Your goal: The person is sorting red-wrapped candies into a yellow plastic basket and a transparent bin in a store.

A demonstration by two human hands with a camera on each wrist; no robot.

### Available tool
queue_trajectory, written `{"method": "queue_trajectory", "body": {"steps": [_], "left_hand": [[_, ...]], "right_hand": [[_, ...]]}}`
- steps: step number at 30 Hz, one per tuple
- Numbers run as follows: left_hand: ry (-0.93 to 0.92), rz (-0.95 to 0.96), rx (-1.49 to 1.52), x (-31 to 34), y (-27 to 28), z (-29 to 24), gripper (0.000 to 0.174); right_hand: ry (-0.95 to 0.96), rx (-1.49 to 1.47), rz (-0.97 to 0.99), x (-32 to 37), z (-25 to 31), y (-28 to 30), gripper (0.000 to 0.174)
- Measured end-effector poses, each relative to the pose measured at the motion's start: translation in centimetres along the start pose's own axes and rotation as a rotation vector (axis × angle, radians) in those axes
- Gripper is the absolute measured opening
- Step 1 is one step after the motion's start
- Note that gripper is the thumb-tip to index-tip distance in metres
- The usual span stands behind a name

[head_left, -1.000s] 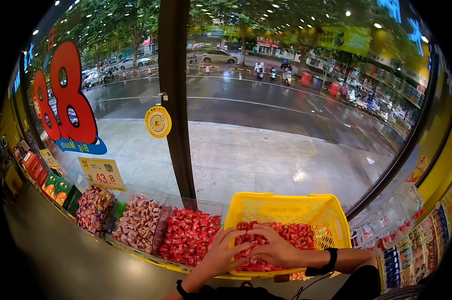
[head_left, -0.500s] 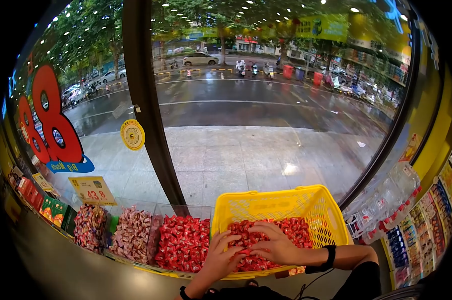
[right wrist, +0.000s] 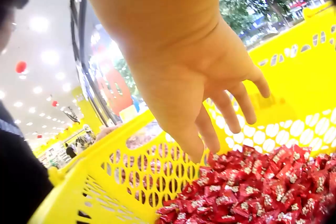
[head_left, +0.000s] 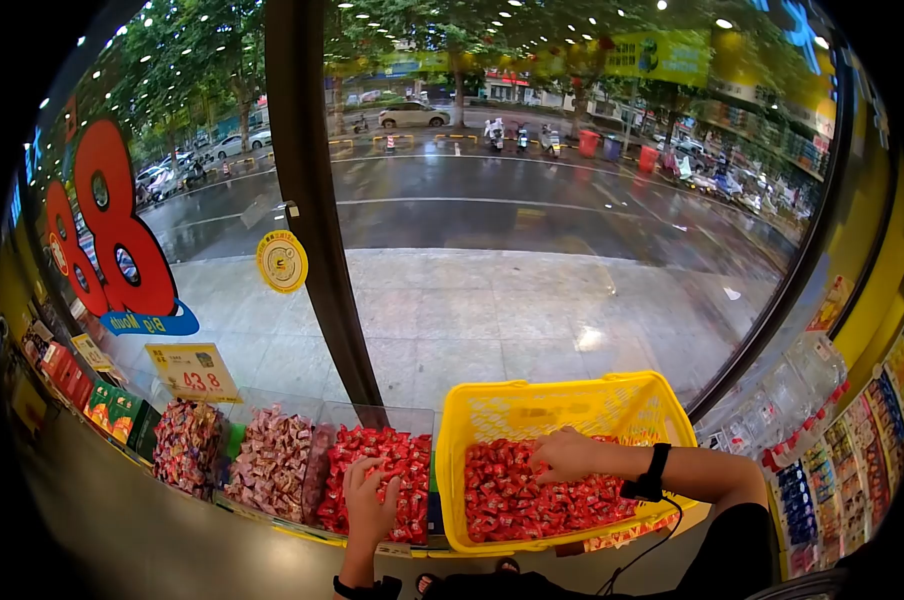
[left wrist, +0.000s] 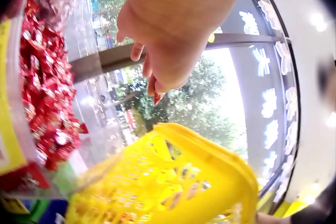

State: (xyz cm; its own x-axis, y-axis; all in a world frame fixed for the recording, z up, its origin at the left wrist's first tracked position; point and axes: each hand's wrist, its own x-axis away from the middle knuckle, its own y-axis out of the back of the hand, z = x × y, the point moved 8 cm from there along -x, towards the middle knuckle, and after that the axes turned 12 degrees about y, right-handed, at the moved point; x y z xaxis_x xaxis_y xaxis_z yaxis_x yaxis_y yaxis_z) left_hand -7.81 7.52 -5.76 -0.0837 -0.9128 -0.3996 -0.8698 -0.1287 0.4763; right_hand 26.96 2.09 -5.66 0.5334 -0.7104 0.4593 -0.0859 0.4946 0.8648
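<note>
Red-wrapped candies fill the bottom of a yellow plastic basket. My right hand hovers over them, fingers loosely spread and pointing down, with nothing between them in the right wrist view. To the basket's left, my left hand is over the front of a clear bin of similar red candies. In the left wrist view a small red candy shows between its thumb and fingers, mostly hidden by the hand.
Bins of pinkish candies and mixed wrapped candies stand further left, with a price sign behind. A large window with a dark post rises behind the bins. Shelves of packets line the right side.
My hands were close together over the basket's candies and have come apart. The left one has moved left, out over the red candy bin; the right one has stayed over the basket.
</note>
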Motion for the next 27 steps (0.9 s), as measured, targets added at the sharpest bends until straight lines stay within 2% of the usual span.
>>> {"method": "queue_trajectory", "body": {"steps": [2, 5, 6, 9, 10, 13, 16, 19, 23, 25, 27], "left_hand": [[-0.009, 0.007, -0.214, 1.1, -0.7, 3.1, 0.019], [0.088, 0.125, -0.359, 3.6, -3.2, 9.0, 0.024], [0.239, 0.233, -0.339, 4.8, -5.0, 13.0, 0.027], [0.110, 0.113, -0.461, 4.8, -4.2, 9.8, 0.028], [0.091, 0.083, -0.467, 4.7, -4.2, 9.3, 0.031], [0.094, 0.069, -0.443, 4.6, -3.6, 8.0, 0.031], [0.090, 0.035, -0.375, 4.6, -3.2, 7.8, 0.028], [0.086, 0.012, -0.361, 4.5, -2.9, 7.4, 0.027], [0.066, -0.004, -0.375, 4.5, -2.8, 6.9, 0.026], [0.068, -0.006, -0.349, 4.5, -2.7, 6.9, 0.025], [0.071, -0.009, -0.341, 4.5, -2.6, 7.1, 0.024]], "right_hand": [[-0.006, -0.061, 0.094, -2.3, -2.8, -4.0, 0.047], [-0.044, -0.057, 0.212, -4.1, -3.4, -7.8, 0.055], [-0.059, -0.037, 0.247, -4.7, -3.4, -8.7, 0.058], [-0.058, 0.055, 0.267, -6.6, -3.8, -11.6, 0.058], [-0.067, -0.005, 0.208, -7.1, -3.9, -12.1, 0.056], [-0.050, 0.140, 0.147, -7.8, -4.0, -12.7, 0.048], [-0.007, 0.316, 0.004, -7.1, -3.0, -12.1, 0.031], [0.016, 0.443, -0.071, -6.8, -2.9, -12.0, 0.023], [0.045, 0.358, -0.042, -8.0, -5.4, -14.9, 0.018], [0.037, 0.355, 0.025, -7.6, -4.5, -12.9, 0.022], [0.041, 0.190, 0.129, -7.6, -4.1, -11.2, 0.026]]}}
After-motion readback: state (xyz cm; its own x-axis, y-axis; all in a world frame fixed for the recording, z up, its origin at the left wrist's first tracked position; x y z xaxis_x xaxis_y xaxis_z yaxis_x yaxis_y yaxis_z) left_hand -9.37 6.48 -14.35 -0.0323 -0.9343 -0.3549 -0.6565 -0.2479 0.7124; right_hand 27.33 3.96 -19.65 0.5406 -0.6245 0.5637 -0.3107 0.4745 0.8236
